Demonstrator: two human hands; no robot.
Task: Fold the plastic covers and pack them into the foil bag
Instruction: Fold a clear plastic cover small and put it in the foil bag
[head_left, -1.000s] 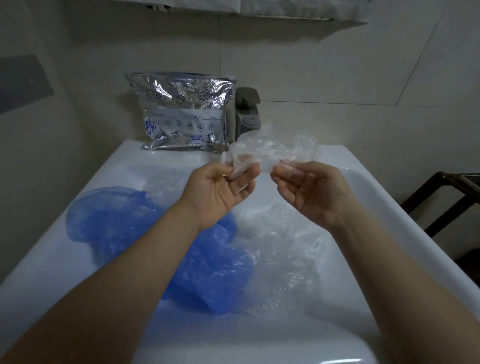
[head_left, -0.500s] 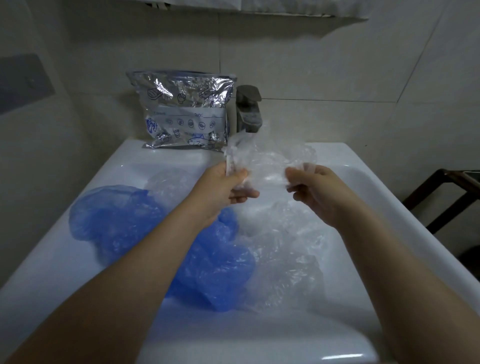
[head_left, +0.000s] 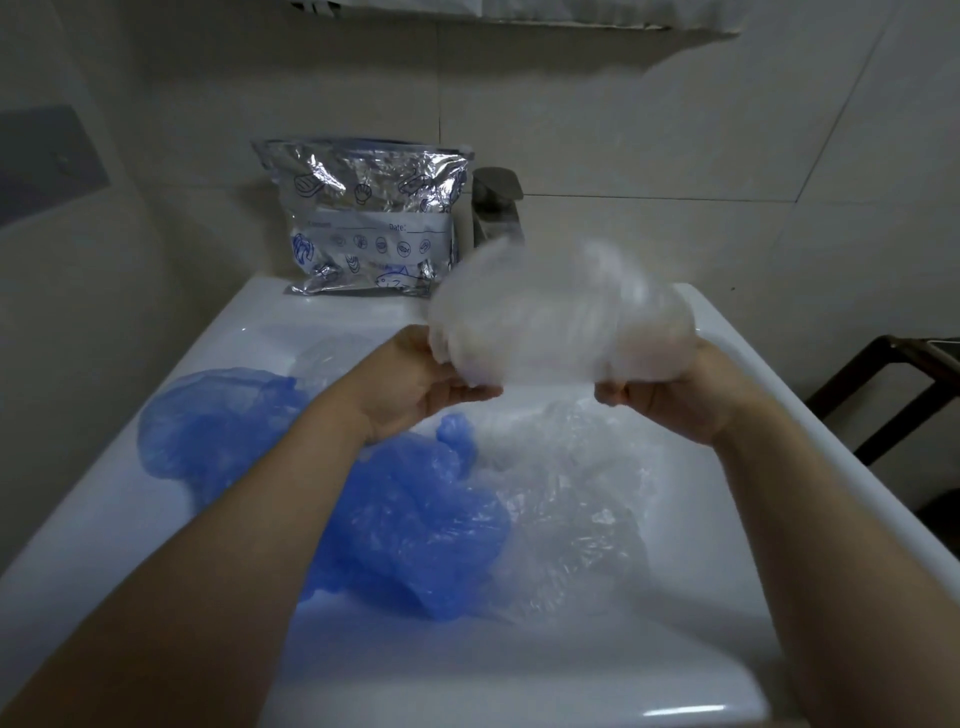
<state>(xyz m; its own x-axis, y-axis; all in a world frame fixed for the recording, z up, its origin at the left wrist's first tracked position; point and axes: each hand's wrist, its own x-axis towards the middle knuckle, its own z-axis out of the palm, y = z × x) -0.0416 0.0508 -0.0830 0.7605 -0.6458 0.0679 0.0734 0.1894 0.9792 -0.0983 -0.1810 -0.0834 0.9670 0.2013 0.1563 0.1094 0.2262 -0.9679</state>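
Crinkly clear plastic cover (head_left: 556, 317), blurred, stretched between left hand (head_left: 415, 389) and right hand (head_left: 675, 395), each grip holding an edge.

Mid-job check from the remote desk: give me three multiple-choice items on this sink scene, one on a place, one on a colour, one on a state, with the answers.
1. Where does the foil bag stand?
A. On the sink's back ledge, left of the tap
B. In the basin
C. On the floor

2. What colour is the cover lying in the basin under the left forearm?
A. Green
B. Blue
C. Black

3. How is the clear cover held?
A. Lying loose in the basin
B. By the left hand alone
C. Stretched between both hands

Answers: 1 A, it leans against the wall beside the tap. 2 B, it is plainly blue. 3 C, the left hand and the right hand each grip one end.
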